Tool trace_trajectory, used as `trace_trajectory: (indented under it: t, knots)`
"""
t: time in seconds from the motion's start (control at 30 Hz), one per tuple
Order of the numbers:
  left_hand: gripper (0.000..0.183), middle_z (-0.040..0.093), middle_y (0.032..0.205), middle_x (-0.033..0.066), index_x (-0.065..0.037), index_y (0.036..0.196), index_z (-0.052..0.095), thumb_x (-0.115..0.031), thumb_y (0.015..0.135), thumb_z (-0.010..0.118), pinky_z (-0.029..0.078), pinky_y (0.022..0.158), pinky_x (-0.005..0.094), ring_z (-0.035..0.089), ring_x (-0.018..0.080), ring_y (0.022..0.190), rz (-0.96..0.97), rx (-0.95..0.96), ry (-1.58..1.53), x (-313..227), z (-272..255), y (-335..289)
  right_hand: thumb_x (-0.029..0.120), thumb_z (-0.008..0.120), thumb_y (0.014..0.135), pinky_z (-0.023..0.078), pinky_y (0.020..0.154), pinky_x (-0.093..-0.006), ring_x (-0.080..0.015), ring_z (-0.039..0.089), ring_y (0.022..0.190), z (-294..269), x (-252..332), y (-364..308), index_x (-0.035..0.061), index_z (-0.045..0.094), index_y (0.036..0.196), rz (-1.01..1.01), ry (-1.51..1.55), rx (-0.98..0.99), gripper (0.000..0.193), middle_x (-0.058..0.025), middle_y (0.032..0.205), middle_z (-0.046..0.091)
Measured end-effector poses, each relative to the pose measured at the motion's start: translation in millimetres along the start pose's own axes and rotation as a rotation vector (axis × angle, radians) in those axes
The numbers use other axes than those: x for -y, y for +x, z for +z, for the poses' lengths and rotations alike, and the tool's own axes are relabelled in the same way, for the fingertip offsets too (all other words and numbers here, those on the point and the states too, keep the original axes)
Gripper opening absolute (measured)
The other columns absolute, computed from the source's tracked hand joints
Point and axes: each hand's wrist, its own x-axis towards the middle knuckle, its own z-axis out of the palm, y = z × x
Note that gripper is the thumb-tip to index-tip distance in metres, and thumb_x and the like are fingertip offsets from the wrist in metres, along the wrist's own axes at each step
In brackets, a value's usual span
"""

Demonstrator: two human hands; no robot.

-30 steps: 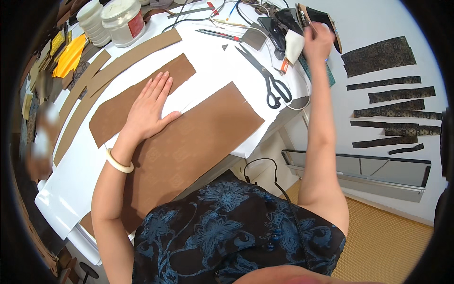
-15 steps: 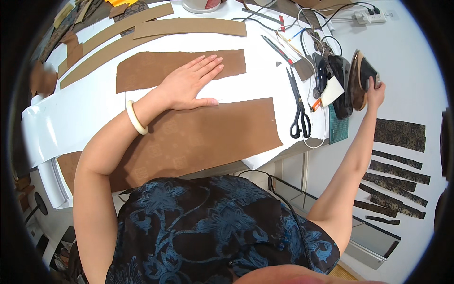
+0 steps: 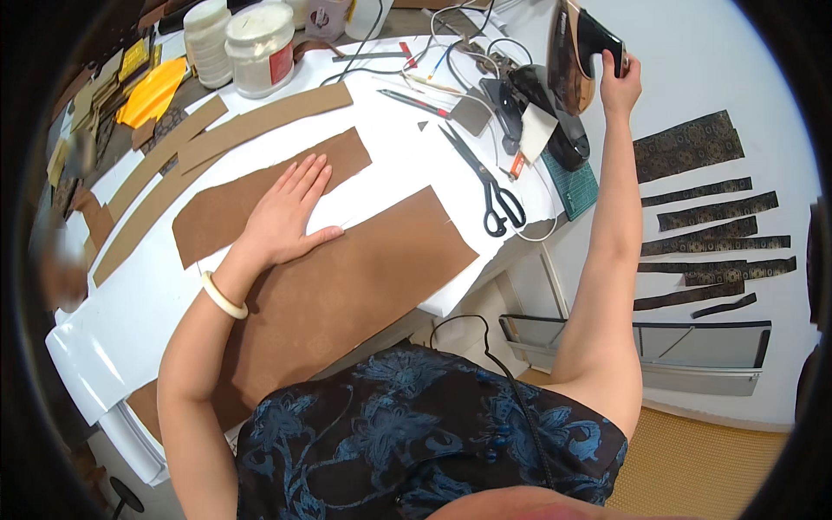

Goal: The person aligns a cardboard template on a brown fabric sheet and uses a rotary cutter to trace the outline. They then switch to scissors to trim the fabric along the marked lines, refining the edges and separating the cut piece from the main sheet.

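My left hand [image 3: 288, 211] lies flat with fingers stretched out. Its fingertips rest on a brown cloth piece [image 3: 212, 208] with a rough edge, while the thumb reaches the edge of a larger brown cloth piece [image 3: 373, 269] in front. Over at the far right, my right hand [image 3: 620, 85] is closed around the black handle of a clothes iron [image 3: 572, 65]. The iron is tipped up, held beside a long black object [image 3: 559, 121] at the table's right end. Black-handled scissors [image 3: 487, 178] lie open-bladed to the right of the cloth.
Tan strips [image 3: 269, 126] lie beyond the cloth, near white jars [image 3: 260, 52] and a yellow piece [image 3: 154, 94]. Cables [image 3: 485, 61], a pen-like tool [image 3: 414, 102], an orange-handled cutter [image 3: 517, 165] and a green cutting mat [image 3: 576, 186] crowd the right. Dark patterned strips [image 3: 715, 208] lie on a white surface.
The view has turned to the right, so the table appears tilted. My right hand has carried the iron farther away, past the long black object. My left hand stays flat on the cloth.
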Motion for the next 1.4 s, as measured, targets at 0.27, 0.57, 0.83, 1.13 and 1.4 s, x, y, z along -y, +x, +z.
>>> trace_trajectory:
  t: [0.27, 0.57, 0.83, 1.13, 1.4]
  knots:
    - [0.101, 0.031, 0.168, 0.0243, 0.008, 0.159, 0.032, -0.071, 0.099, 0.050, 0.019, 0.132, 0.0441, 0.025, 0.0360, 0.159, -0.021, 0.045, -0.012, -3.8, -6.2, -0.9, 0.055, 0.081, 0.088, 0.054, 0.083, -0.0395, -0.0255, 0.068, 0.087, 16.7, -136.8, -28.3, 0.0040, 0.066, 0.117, 0.235, -0.238, 0.123, 0.060, -0.0096, 0.095, 0.072]
    - [0.103, 0.030, 0.169, 0.0249, 0.007, 0.160, 0.032, -0.075, 0.099, 0.045, 0.019, 0.131, 0.0457, 0.024, 0.0368, 0.159, -0.008, 0.038, 0.014, -2.1, -7.4, -5.0, 0.047, 0.083, 0.084, 0.055, 0.092, -0.0438, -0.0378, 0.071, 0.107, 17.4, -146.6, 29.5, 0.0035, 0.073, 0.118, 0.029, -0.800, 0.692, 0.056, -0.0183, 0.109, 0.076]
    - [0.102, 0.027, 0.170, 0.0258, 0.007, 0.161, 0.029, -0.071, 0.099, 0.050, 0.017, 0.132, 0.0472, 0.022, 0.0384, 0.160, -0.001, 0.071, -0.040, -2.1, -7.6, 0.7, 0.025, 0.065, 0.100, 0.055, 0.090, -0.0400, -0.0326, 0.069, 0.102, 217.9, 210.2, 1.9, 0.0055, 0.075, 0.110, -0.616, 0.172, 0.478, 0.024, -0.0139, 0.107, 0.071]
    - [0.106, 0.027, 0.170, 0.0246, 0.006, 0.162, 0.029, -0.072, 0.095, 0.055, 0.018, 0.131, 0.0471, 0.021, 0.0374, 0.160, -0.050, 0.119, 0.013, -5.9, -9.1, 1.4, 0.026, 0.062, 0.095, 0.049, 0.100, -0.0533, -0.0280, 0.066, 0.117, 387.2, 300.0, -33.4, 0.0165, 0.084, 0.101, -0.886, -0.447, 0.595, 0.025, -0.0040, 0.107, 0.079]
    - [0.103, 0.029, 0.169, 0.0248, 0.006, 0.161, 0.031, -0.070, 0.096, 0.056, 0.019, 0.131, 0.0473, 0.023, 0.0374, 0.160, -0.029, 0.065, 0.002, -4.3, -8.4, -1.7, 0.034, 0.075, 0.083, 0.052, 0.094, -0.0516, -0.0293, 0.071, 0.107, 278.8, 348.0, -6.9, 0.0136, 0.083, 0.096, -0.699, -0.481, 0.486, 0.026, -0.0091, 0.102, 0.078]
